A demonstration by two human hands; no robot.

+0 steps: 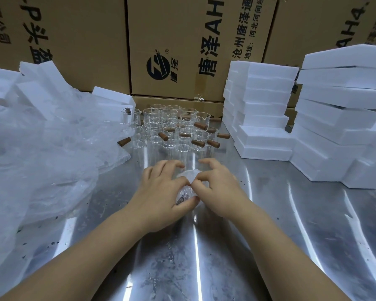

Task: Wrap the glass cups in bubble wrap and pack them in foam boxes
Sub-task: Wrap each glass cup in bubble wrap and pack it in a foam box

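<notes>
Bubble-wrap plastic is covering the wrapped cup, and both hands are clamping on it. The left hand is curling its grip round the left side with the thumb underneath, while the right hand is pinching the folded edge of the wrap from the right. The wrapped cup is sitting low over the steel surface; whether it is touching cannot be told. Just behind the wrapped cup, bare glass cups with brown handles are standing in a cluster. To its left, loose bubble wrap sheets are lying in a heap. To its right, white foam boxes are standing in stacks. Far behind it, printed cardboard cartons are forming a wall.
</notes>
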